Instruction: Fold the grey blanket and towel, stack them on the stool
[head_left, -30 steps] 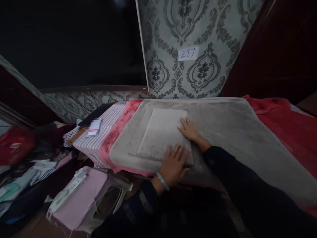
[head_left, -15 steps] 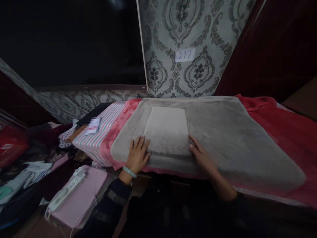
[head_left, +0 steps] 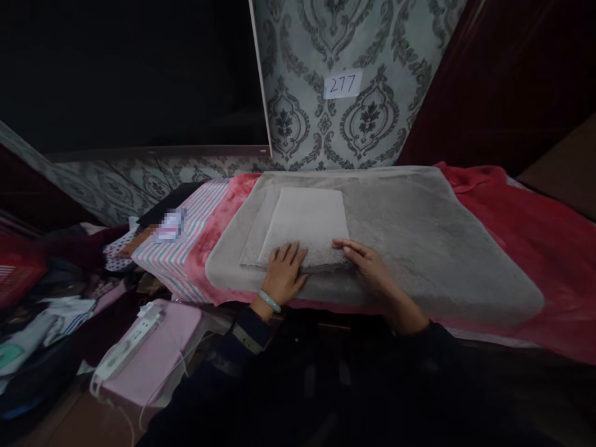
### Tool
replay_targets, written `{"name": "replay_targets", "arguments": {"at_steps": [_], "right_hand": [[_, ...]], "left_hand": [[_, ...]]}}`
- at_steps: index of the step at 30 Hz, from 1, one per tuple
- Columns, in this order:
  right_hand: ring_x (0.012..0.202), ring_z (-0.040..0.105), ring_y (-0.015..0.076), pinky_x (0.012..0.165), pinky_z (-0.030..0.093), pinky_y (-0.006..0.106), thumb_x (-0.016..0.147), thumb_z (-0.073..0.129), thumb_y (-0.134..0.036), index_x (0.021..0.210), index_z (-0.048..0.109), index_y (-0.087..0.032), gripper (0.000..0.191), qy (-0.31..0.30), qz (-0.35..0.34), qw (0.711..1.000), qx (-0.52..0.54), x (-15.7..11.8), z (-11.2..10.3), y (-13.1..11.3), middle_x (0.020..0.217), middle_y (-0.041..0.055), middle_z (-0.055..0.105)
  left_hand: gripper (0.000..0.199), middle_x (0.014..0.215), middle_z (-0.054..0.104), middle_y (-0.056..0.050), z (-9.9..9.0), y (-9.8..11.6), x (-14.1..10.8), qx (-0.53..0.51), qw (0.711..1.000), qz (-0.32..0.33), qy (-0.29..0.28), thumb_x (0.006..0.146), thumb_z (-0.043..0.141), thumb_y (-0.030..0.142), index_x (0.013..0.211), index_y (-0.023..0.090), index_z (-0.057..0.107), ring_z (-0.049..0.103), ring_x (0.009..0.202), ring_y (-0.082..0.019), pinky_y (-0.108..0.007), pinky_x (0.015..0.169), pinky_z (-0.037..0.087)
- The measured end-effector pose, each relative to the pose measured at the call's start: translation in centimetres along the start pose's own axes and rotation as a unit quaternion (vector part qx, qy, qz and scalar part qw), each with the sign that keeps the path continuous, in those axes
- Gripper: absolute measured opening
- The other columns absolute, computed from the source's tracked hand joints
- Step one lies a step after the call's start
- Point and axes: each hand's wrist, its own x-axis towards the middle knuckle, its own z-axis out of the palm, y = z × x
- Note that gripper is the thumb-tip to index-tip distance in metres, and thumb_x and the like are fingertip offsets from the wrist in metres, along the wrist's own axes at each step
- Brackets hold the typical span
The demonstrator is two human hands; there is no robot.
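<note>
taking the folded cloth as the clock's centre: towards nine o'clock a red item (head_left: 21, 271) is cut off by the view's edge, and the dim clothes heap (head_left: 65, 323) by it is hard to make out. at eight, a hard white power strip (head_left: 131, 340) lies on a smooth pink stool top (head_left: 161, 360). at nine, a small packet (head_left: 170, 226) is pixelated on a striped cloth (head_left: 205, 214). the folded cloth (head_left: 310, 214) is pale grey, roughly rectangular, fuzzy along its six-o'clock edge, one layer jutting out at nine; it rests on the left part of a plush grey blanket (head_left: 410, 230). at seven the left hand (head_left: 283, 276) lies over that edge, its grip wide. at four the right hand (head_left: 370, 264) meets the corner, fingers and thumb narrow; whether they pinch it i cannot tell. at three, a soft red blanket (head_left: 535, 236) runs out of view.
</note>
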Motion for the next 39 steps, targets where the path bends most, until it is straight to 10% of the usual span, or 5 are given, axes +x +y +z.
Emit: {"name": "replay_targets", "arguments": {"at_steps": [19, 29, 39], "right_hand": [[0.09, 0.067, 0.0196, 0.077, 0.056, 0.033, 0.077, 0.077, -0.047, 0.118, 0.074, -0.028, 0.046, 0.034, 0.048, 0.98, 0.19, -0.2, -0.7, -0.3, 0.118, 0.0036, 0.071], [0.107, 0.07, 0.0261, 0.096, 0.059, 0.043, 0.073, 0.084, -0.026, 0.116, 0.065, -0.022, 0.047, 0.048, 0.165, 0.931, 0.322, 0.0, -0.7, 2.8, 0.132, 0.011, 0.063], [0.139, 0.047, 0.0254, 0.116, 0.041, 0.049, 0.065, 0.082, -0.037, 0.121, 0.059, -0.032, 0.061, 0.102, 0.129, 0.922, 0.352, 5.2, 3.4, 2.3, 0.138, 0.0045, 0.059]], "left_hand": [[0.045, 0.117, 0.07, -0.015, -1.0, -1.1, 3.6, 0.061, 0.997, 0.013, 0.035, 0.088, 0.043, 0.005, 0.127, 0.015, 0.064, 0.062, 0.105, -0.028, -0.043, 0.088, 0.049], [0.041, 0.107, 0.073, -0.013, -13.9, -2.9, 12.6, 0.109, 0.994, 0.02, -0.007, 0.084, 0.045, 0.006, 0.118, 0.017, 0.065, 0.067, 0.104, -0.028, -0.039, 0.088, 0.051], [0.02, 0.085, 0.071, 0.0, -27.2, -2.2, 21.6, -0.017, 0.998, 0.06, -0.006, 0.077, 0.066, 0.012, 0.097, 0.012, 0.071, 0.068, 0.093, -0.019, -0.033, 0.094, 0.051]]}}
